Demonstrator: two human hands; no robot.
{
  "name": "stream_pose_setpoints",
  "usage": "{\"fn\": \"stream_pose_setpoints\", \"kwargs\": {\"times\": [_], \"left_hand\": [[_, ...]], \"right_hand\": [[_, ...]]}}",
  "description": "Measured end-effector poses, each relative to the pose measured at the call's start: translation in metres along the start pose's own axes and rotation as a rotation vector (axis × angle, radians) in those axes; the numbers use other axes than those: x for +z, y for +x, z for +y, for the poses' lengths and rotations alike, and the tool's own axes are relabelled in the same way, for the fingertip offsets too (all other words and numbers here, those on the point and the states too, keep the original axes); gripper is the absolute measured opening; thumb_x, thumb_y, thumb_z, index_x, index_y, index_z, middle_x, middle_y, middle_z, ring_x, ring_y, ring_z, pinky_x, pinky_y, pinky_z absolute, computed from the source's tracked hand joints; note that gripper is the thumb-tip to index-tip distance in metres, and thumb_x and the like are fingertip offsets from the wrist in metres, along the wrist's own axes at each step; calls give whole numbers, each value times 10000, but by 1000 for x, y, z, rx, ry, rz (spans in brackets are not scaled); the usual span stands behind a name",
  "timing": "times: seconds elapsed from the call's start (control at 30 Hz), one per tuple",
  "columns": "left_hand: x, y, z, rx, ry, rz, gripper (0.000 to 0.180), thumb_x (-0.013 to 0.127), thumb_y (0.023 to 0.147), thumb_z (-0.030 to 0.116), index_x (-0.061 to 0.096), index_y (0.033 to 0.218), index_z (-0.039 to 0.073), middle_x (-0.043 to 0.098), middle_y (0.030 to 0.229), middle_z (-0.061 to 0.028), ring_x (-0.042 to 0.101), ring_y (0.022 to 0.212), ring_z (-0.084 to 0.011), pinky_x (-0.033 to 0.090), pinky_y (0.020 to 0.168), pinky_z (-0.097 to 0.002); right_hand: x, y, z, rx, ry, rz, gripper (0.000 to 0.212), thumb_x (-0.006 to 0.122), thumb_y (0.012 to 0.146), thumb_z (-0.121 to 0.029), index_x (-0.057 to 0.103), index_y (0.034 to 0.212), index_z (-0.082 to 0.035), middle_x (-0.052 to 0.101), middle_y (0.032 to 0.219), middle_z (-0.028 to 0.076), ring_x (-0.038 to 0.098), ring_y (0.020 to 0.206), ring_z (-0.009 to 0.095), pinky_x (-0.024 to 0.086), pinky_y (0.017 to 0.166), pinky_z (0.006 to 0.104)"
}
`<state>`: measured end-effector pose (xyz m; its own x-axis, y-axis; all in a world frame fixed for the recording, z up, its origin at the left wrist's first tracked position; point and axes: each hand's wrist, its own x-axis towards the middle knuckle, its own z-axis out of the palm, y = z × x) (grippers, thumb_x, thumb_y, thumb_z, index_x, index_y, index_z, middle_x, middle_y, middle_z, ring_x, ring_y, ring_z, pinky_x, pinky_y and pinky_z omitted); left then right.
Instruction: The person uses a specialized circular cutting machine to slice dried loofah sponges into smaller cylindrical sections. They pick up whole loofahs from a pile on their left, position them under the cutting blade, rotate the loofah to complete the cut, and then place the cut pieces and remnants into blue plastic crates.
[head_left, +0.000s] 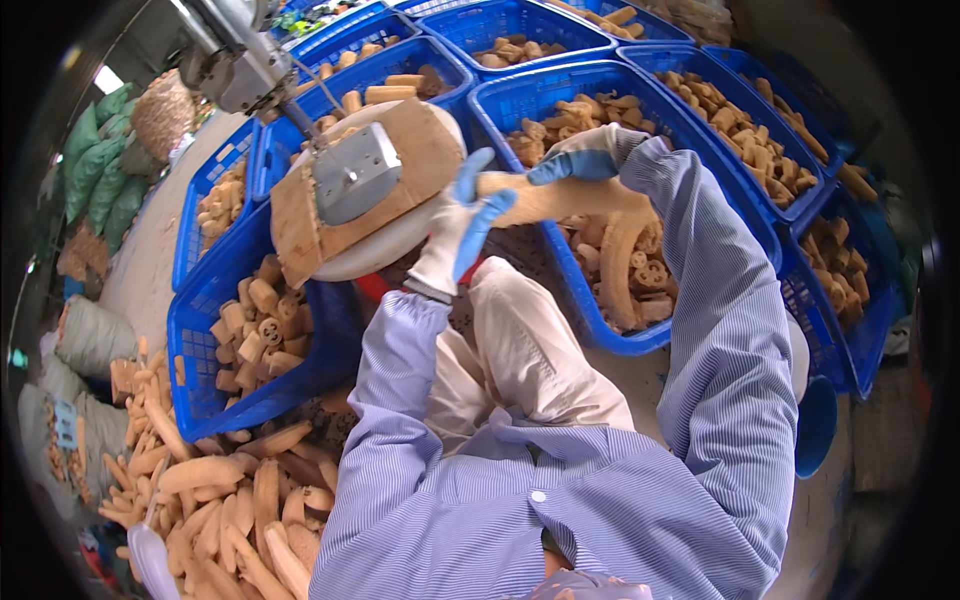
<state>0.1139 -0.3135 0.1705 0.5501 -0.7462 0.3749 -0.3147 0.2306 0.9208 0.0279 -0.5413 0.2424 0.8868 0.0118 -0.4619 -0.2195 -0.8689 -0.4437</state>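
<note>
1. Looking down through the head view, I see both gloved hands on one long tan loofah piece [560, 197] held across the space in front of the cutting machine [355, 175]. My left hand [462, 228] closes its grip around the end nearest the machine; my right hand [580, 158] wraps the far end, above a blue basket [610, 335].

2. Judging progress: the baskets around me already hold many short cut sections, some showing their holed cross-section, for example the basket at my left [215, 330] and the ones further right [740, 130]. A large pile of whole, uncut loofahs [215, 500] lies on the floor at lower left. So I read this as well under way but far from finished, with plenty of stock left to cut.

3. The piece in hand appears whole; I judge it has not yet met the blade, since its near end sits just beside the cardboard-covered round table [420, 150] of the machine.

4. Hard to make out: the blade itself is hidden under the grey metal guard and cardboard. My own sleeve [720, 330] covers part of the basket under my right arm, and my knee [525, 340] hides whatever lies beneath it. The fisheye rim darkens the far sacks at left [100, 150] and cuts off the outer baskets, so I cannot tell how full those are.
</note>
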Motion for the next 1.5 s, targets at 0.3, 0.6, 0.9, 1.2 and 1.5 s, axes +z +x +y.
{"fn": "stream_pose_setpoints", "kwargs": {"times": [0.3,0.6,0.9,1.2,1.5], "left_hand": [[-187,-58,18,-300,113,478,457,783,875,300,645,1255,87,623,1062,25,550,881,-49,459,748,-201],[-287,-76,-10,-396,-63,481,520,641,952,458,560,1367,157,534,1368,-78,577,1219,-229,563,932,-419],[-319,-64,-43,-481,65,626,470,712,901,376,586,1299,161,581,1289,-56,578,1171,-199,553,891,-379],[-341,-27,-64,-548,15,687,248,709,902,378,680,1099,230,650,1121,38,589,1078,-138,516,860,-372],[-355,-2,-90,-497,49,808,312,731,870,423,700,1072,187,679,1078,5,638,963,-130,555,724,-324]], "right_hand": [[34,97,-6,-659,759,349,615,783,859,-108,527,1416,-62,676,1166,13,617,1023,97,540,911,280],[63,222,-104,-278,448,605,499,839,795,-268,670,1249,-148,728,1019,97,674,910,206,517,851,325],[47,252,-138,-136,239,643,455,777,829,-389,691,1210,-156,719,1091,135,665,1038,301,487,927,359],[30,281,-133,-1,117,628,482,701,856,-490,683,1230,-186,710,1140,118,651,1095,316,486,956,377],[7,315,-140,156,122,631,482,680,856,-537,698,1193,-192,729,1070,117,671,1040,325,504,919,397]]}}
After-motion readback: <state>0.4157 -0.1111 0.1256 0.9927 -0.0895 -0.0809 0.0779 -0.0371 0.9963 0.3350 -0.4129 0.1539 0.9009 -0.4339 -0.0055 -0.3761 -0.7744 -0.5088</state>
